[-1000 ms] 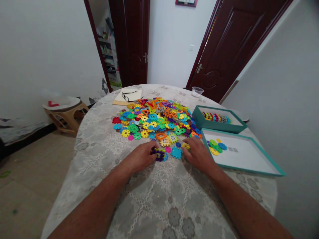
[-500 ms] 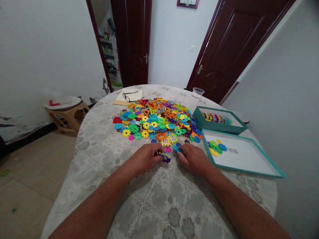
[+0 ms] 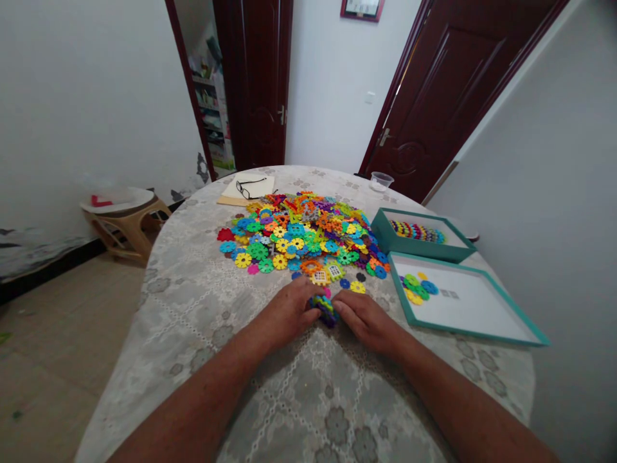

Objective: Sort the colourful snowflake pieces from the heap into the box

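Note:
My left hand (image 3: 294,310) is closed around a small bundle of joined notched discs (image 3: 326,311), coloured purple, yellow-green and blue. Against the bundle's right side press the thumb and fingers of my right hand (image 3: 362,316); the blue disc seen in it earlier cannot be told apart from the bundle now. A pink disc (image 3: 327,292) lies just beyond the bundle, partly covered. Past my right fingers are a yellow flower disc (image 3: 357,287) and a dark blue disc (image 3: 344,283). White-framed window pieces (image 3: 320,277) lie in front of the big colourful pile (image 3: 308,235).
On the right stand a green-sided box (image 3: 405,239) holding rows of discs and its shallow lid (image 3: 482,302) with several loose discs. Glasses (image 3: 244,190) rest on a pad at the far left, a clear plastic tub (image 3: 380,181) at the far edge. A patterned cloth (image 3: 193,289) covers the table.
My right hand has moved left with the blue disc and now meets the bundle in my left hand. The yellow flower disc it was hiding shows now. The bundle has tilted.

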Action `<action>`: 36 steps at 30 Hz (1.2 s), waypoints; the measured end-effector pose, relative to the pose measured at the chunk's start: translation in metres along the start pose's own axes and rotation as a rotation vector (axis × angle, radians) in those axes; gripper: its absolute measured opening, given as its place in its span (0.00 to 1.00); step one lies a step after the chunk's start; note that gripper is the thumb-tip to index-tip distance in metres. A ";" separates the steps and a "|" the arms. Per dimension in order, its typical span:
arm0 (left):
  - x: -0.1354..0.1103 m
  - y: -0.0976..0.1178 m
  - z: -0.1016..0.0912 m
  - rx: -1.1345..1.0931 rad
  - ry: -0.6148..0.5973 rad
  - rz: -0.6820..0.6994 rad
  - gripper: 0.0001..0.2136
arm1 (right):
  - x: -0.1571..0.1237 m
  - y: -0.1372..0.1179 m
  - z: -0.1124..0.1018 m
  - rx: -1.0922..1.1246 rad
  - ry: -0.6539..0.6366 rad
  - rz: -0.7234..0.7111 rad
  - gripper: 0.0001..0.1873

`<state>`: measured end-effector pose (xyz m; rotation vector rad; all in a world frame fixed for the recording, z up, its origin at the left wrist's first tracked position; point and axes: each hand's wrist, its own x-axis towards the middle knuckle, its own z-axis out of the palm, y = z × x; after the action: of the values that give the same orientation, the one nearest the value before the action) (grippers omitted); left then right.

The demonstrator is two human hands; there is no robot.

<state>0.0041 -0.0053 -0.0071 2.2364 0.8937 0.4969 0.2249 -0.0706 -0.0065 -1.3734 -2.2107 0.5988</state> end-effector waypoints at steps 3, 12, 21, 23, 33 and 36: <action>0.000 0.003 0.002 -0.010 -0.015 -0.028 0.12 | 0.001 0.001 0.001 0.079 0.018 0.021 0.20; -0.001 0.001 -0.001 0.006 0.006 -0.030 0.04 | 0.039 0.021 -0.006 -0.177 0.243 -0.088 0.12; -0.002 0.000 -0.003 0.031 0.028 -0.034 0.06 | 0.084 0.040 0.001 -0.383 0.102 -0.112 0.14; -0.002 0.000 -0.004 0.035 0.028 -0.019 0.06 | 0.085 0.041 0.002 -0.373 0.076 -0.101 0.10; -0.002 -0.001 0.001 0.044 0.055 -0.011 0.06 | 0.039 0.016 -0.023 -0.136 0.196 0.015 0.08; -0.002 -0.001 0.004 0.010 0.088 -0.026 0.09 | 0.020 0.002 -0.032 -0.077 0.045 0.083 0.08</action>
<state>0.0044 -0.0074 -0.0109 2.2238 0.9705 0.5838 0.2373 -0.0482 0.0206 -1.5090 -2.1702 0.5114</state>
